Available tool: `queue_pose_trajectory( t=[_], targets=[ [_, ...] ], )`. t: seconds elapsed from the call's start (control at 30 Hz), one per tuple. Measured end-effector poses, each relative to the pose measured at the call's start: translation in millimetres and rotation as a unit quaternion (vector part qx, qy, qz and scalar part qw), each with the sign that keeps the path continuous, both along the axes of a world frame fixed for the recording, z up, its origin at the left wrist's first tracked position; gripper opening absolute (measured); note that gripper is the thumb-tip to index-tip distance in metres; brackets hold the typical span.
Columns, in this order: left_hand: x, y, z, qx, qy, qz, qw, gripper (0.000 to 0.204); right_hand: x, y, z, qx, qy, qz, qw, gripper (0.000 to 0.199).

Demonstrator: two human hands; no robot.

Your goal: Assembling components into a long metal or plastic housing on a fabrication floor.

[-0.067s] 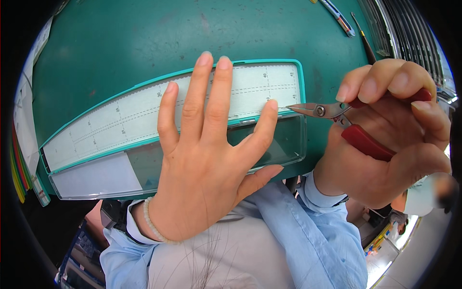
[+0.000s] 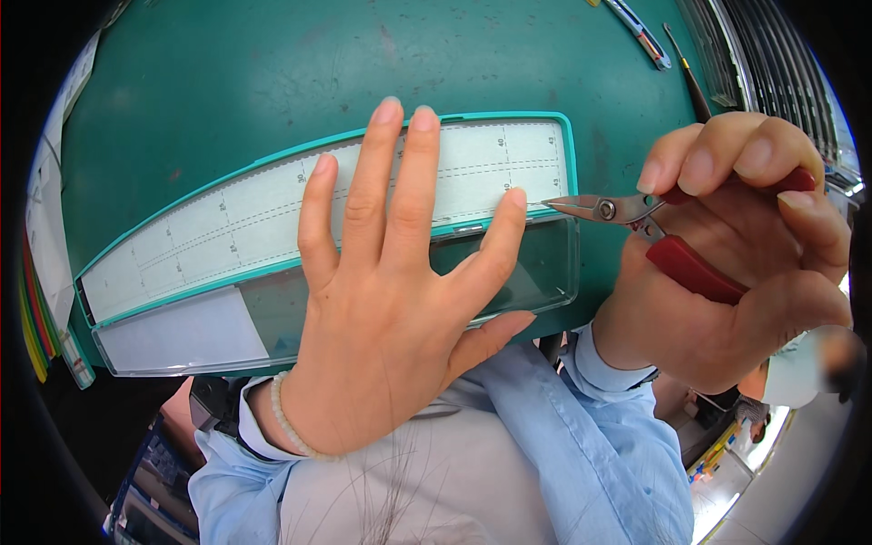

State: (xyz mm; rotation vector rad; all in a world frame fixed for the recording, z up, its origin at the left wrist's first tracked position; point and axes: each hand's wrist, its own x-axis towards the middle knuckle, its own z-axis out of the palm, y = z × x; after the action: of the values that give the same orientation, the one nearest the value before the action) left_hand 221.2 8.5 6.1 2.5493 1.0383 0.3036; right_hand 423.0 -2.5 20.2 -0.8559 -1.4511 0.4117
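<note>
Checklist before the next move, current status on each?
1. Left hand across the teal-framed case, fingers spread: ok.
2. Red-handled pliers held in the right hand: ok.
3. Plier tips at the case's right end: ok, they point in over the rim in this view.
4. Tips gripping something: cannot tell, too fine to see.
5. Tips well away from the left index fingertip: not ok, only a small gap shows.
6. Utility knife away from both hands: ok, at the far edge of the view.
</note>
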Motion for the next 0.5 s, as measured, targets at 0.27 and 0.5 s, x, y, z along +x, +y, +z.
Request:
queue_pose_trajectory(
  t=[0.27,0.5],
  targets=[
    [0.5,0.3,-0.3,0.006,0.005,0.000,1.000,0.061,-4.0,-1.9,0.2,-0.005,0.045,0.011,0.999,0.058],
    [1.2,0.3,-0.5,0.007,0.001,-0.003,1.000,0.060,-3.3,-2.8,0.1,-0.006,0.032,0.004,0.999,0.059]
  ],
)
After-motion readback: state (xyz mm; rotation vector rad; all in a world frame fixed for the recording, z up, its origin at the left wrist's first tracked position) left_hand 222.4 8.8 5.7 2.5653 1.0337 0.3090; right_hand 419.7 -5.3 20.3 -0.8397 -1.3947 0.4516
